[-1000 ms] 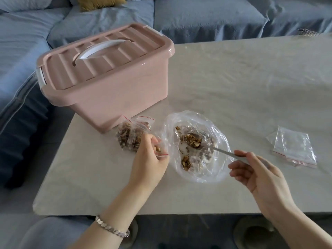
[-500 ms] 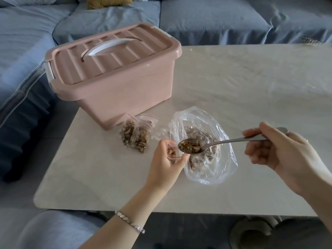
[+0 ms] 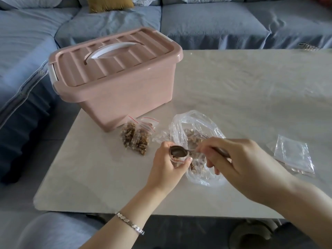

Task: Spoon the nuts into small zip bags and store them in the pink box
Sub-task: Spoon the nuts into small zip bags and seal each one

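Observation:
My left hand (image 3: 167, 166) grips a small zip bag (image 3: 177, 161) with its mouth held upward; only the bag's top shows between my fingers. My right hand (image 3: 239, 164) holds a metal spoon (image 3: 178, 151), whose bowl is tipped over the small bag's opening. A large clear plastic bag of nuts (image 3: 195, 141) lies on the table behind both hands. Two filled zip bags (image 3: 136, 137) lie in front of the pink box (image 3: 115, 78), whose lid is shut.
A stack of flat unfilled zip bags (image 3: 294, 153) lies at the right on the pale table (image 3: 242, 90). A blue sofa (image 3: 206, 22) wraps around the table's far and left sides. The pink box stands near the table's left edge.
My right hand lifted a spoonful out of the large bag, carried it left and tipped it over the small bag in my left hand. The spoon bowl now looks nearly emptied.

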The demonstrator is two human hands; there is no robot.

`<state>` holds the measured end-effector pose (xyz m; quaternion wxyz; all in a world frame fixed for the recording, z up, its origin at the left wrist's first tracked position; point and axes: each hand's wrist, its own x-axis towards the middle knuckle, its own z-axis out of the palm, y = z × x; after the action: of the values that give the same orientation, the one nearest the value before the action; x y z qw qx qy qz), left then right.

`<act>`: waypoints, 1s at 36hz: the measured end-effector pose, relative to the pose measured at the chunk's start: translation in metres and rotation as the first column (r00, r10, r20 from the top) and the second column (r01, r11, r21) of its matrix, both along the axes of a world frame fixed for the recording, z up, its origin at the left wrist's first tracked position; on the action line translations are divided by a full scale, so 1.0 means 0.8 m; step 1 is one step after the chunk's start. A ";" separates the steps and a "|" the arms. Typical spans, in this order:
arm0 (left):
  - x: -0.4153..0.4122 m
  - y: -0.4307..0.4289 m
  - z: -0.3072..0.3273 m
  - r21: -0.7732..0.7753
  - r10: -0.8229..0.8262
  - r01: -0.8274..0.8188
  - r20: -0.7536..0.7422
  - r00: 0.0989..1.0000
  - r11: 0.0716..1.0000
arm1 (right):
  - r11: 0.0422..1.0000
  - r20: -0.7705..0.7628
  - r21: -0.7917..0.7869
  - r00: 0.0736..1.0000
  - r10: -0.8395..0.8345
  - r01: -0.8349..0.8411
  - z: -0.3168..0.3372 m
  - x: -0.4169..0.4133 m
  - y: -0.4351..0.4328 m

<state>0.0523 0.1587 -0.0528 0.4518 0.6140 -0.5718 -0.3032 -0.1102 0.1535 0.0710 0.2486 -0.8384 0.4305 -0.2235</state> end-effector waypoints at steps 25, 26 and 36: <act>-0.001 0.003 0.023 0.444 -0.028 -0.044 0.156 0.987 0.895 | 0.931 0.196 0.111 0.910 -0.364 0.348 -0.083 -0.031 0.047; -0.002 0.002 0.024 0.453 -0.034 -0.050 0.176 0.984 0.890 | 0.940 0.179 0.057 0.923 -0.341 0.336 -0.087 -0.032 0.049; -0.014 -0.005 0.028 0.436 -0.014 -0.096 0.243 0.970 0.895 | 0.933 0.137 -0.177 0.946 -0.292 0.314 -0.100 -0.020 0.061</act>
<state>0.0410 0.1547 -0.0303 0.2337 0.7450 -0.5245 -0.3395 -0.1263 0.2022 -0.0090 0.1503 -0.7689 0.5164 -0.3457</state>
